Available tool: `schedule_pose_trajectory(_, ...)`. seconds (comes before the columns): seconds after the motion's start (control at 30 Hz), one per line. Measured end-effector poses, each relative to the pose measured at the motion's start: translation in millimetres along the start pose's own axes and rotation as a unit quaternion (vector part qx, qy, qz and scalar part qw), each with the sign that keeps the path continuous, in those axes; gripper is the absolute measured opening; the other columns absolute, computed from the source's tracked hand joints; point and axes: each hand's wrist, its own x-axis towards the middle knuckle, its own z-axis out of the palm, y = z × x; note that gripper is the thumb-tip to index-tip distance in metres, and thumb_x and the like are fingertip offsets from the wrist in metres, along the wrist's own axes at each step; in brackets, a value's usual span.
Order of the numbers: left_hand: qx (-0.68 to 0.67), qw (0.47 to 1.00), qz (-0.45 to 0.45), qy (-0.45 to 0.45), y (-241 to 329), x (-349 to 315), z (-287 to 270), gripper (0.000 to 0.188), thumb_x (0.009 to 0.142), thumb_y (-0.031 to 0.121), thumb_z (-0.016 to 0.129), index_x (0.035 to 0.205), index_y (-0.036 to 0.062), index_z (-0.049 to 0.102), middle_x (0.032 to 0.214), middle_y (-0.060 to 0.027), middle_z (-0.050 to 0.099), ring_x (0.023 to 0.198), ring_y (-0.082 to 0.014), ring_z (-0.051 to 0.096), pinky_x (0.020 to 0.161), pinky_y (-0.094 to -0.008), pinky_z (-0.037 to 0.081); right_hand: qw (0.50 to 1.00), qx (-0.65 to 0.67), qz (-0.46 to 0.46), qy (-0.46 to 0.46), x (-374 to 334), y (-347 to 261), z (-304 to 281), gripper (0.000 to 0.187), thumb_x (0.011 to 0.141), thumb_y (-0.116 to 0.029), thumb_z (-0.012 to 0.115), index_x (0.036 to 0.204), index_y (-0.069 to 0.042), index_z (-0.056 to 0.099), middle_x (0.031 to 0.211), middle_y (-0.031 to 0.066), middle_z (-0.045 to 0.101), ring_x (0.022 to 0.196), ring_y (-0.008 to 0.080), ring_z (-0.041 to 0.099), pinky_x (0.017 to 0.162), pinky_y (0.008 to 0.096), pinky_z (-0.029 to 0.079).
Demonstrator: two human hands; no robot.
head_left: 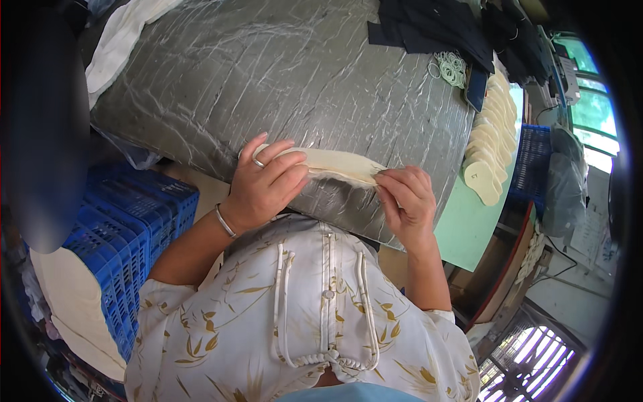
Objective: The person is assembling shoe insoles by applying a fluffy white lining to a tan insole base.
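Note:
A cream, elongated piece of padded fabric point(341, 163) with a fuzzy lower edge stretches between my two hands, just above the near edge of the table. My left hand point(271, 175), with a ring and a bracelet, lies over its left end, fingers on top and the thumb hidden. At the other end, my right hand point(407, 194) pinches the corner between thumb and fingers. Along the table's right side runs an overlapping row of cream insole-shaped pieces point(492, 137) on a pale green board point(469, 231).
The table point(221, 87) has a dark, wrinkled plastic cover. Black fabric pieces point(435, 27), a bundle of pale green cords point(450, 69) and a phone-like dark slab point(476, 87) sit at its far right. White cloth point(120, 43) lies far left. Blue crates point(114, 234) stand at my left.

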Motion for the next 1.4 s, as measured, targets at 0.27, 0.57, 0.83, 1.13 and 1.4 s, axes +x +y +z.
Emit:
schedule_pose_trajectory(0.27, -0.036, 0.997, -0.069, 0.011, -13.2, -8.5, -8.0, 0.057, 0.07, 0.014, 0.082, 0.119, 0.0085, 0.052, 0.116, -0.0075, 0.06, 0.111, -0.0257, 0.057, 0.104, -0.0482, 0.033, 0.997, 0.035, 0.066, 0.01, -8.1, 1.7, -3.2, 0.019, 0.072, 0.004, 0.072, 0.089, -0.003, 0.068, 0.089, 0.0083, 0.066, 0.079, 0.0264, 0.06, 0.072, 0.035, 0.046)
schedule_pose_trajectory(0.57, -0.034, 0.995, -0.057, 0.075, -24.5, -19.3, -8.5, 0.052, 0.07, 0.003, 0.079, 0.116, 0.0039, 0.055, 0.114, -0.0145, 0.061, 0.105, -0.0302, 0.059, 0.092, -0.0391, 0.045, 0.993, 0.05, 0.108, -0.002, -9.5, -1.7, -5.4, 0.016, 0.075, 0.005, 0.07, 0.09, -0.001, 0.068, 0.089, 0.01, 0.066, 0.079, 0.0257, 0.06, 0.071, 0.0329, 0.047)
schedule_pose_trajectory(0.83, -0.372, 0.881, -0.284, 0.068, -33.3, -16.9, -1.1, 0.063, 0.08, -0.007, 0.064, 0.138, -0.0002, 0.04, 0.13, -0.0145, 0.052, 0.116, -0.0206, 0.053, 0.099, -0.0325, 0.043, 0.975, 0.121, 0.184, 0.002, -11.7, 1.1, -9.7, 0.012, 0.079, 0.006, 0.066, 0.091, 0.002, 0.067, 0.09, 0.0116, 0.065, 0.081, 0.0232, 0.062, 0.07, 0.0299, 0.05)
schedule_pose_trajectory(1.13, -0.642, 0.694, -0.325, 0.022, -45.7, -1.0, -0.9, 0.042, 0.085, -0.011, 0.059, 0.125, -0.0005, 0.05, 0.117, -0.0073, 0.059, 0.111, -0.0152, 0.056, 0.097, -0.0298, 0.046, 0.938, 0.225, 0.264, 0.005, -16.3, 5.7, -14.9, 0.008, 0.085, 0.001, 0.064, 0.093, 0.002, 0.065, 0.09, 0.007, 0.064, 0.081, 0.0155, 0.059, 0.071, 0.0244, 0.047)
schedule_pose_trajectory(1.4, -0.654, 0.72, -0.219, 0.078, -24.9, 22.3, -9.5, 0.042, 0.085, -0.014, 0.055, 0.125, -0.0007, 0.052, 0.125, -0.0142, 0.058, 0.117, -0.0223, 0.056, 0.101, -0.0353, 0.045, 0.946, 0.218, 0.217, 0.099, -33.7, 15.7, -11.6, 0.01, 0.086, 0.002, 0.063, 0.095, 0.001, 0.066, 0.095, 0.0082, 0.064, 0.082, 0.013, 0.058, 0.07, 0.0223, 0.045)
